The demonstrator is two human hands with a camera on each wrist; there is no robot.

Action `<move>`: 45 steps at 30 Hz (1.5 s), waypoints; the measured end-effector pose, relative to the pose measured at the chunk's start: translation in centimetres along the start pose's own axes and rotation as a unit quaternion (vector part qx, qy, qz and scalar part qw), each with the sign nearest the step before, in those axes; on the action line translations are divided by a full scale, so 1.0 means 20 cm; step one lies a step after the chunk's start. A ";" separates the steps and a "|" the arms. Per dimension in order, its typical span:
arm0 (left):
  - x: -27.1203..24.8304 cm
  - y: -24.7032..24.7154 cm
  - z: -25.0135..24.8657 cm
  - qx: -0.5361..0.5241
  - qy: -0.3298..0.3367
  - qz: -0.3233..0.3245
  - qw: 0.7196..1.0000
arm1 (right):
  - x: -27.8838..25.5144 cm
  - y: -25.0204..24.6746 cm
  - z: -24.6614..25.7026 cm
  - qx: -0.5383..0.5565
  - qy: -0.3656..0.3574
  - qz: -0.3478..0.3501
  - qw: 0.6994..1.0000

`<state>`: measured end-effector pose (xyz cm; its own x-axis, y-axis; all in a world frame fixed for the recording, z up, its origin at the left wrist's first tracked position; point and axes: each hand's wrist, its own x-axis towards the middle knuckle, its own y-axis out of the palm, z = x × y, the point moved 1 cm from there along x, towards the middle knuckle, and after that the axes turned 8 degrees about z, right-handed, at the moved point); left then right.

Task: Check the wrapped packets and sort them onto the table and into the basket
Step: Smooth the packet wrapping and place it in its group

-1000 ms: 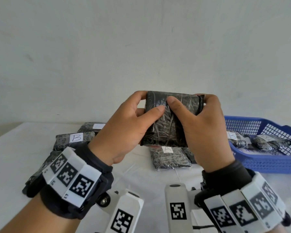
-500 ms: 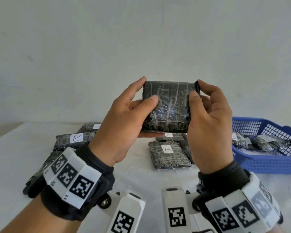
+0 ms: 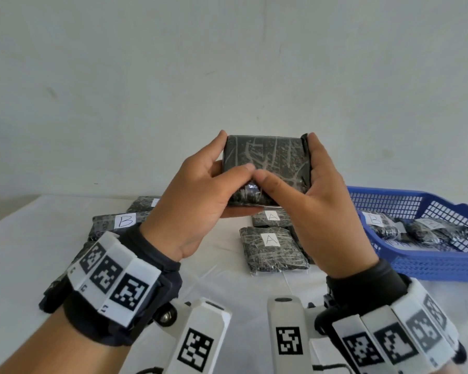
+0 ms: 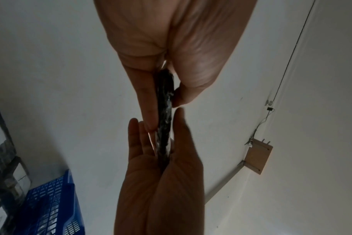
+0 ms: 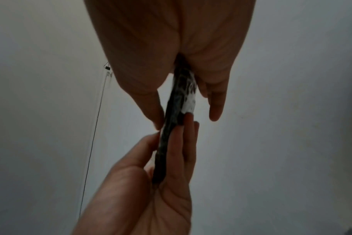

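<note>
I hold one dark wrapped packet (image 3: 270,157) upright in front of me, above the table (image 3: 25,252). My left hand (image 3: 233,155) grips its left edge and my right hand (image 3: 288,157) grips its right edge. Both thumbs press the lower middle of the near face, tips almost touching. No label shows on this face. The wrist views show the packet edge-on (image 4: 164,111) (image 5: 177,114), pinched between thumbs and fingers. A white patch shows on its far side in the right wrist view. The blue basket (image 3: 430,268) stands on the right.
Packets marked A (image 3: 273,249) lie on the table below my hands. A packet marked B (image 3: 119,222) and others lie at the left. The basket holds several packets, one marked B (image 3: 376,222). A plain wall stands behind the table.
The packet rose a little a second ago and has stayed up. Both thumbs slid from the packet's sides to meet at the lower middle of its near face.
</note>
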<state>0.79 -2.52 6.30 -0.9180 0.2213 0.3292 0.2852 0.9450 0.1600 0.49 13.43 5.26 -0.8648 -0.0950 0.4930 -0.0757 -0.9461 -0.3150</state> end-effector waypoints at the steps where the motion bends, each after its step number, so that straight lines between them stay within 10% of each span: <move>1: 0.00 -0.01 0.00 -0.011 -0.001 -0.003 1.000 | 0.01 0.00 -0.01 0.023 -0.002 0.021 1.000; 10: 0.00 -0.04 -0.02 -0.088 -0.042 0.030 0.995 | -0.01 -0.08 -0.04 0.047 -0.054 0.077 0.994; 16: -0.01 -0.03 -0.01 -0.108 -0.083 0.100 0.986 | -0.02 -0.06 -0.01 -0.002 -0.170 -0.063 0.984; 27: 0.01 0.04 0.06 0.017 0.037 0.043 0.998 | -0.01 0.03 0.00 0.156 -0.078 -0.006 0.985; 45: 0.00 0.05 0.08 0.012 0.054 0.046 0.997 | 0.01 0.01 -0.02 0.208 -0.042 -0.001 0.977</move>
<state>0.53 -1.19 4.96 -0.8525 0.2811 0.4406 0.3587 0.9278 0.1022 0.16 13.30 5.00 -0.8194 -0.1008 0.5642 0.1455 -0.9887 0.0347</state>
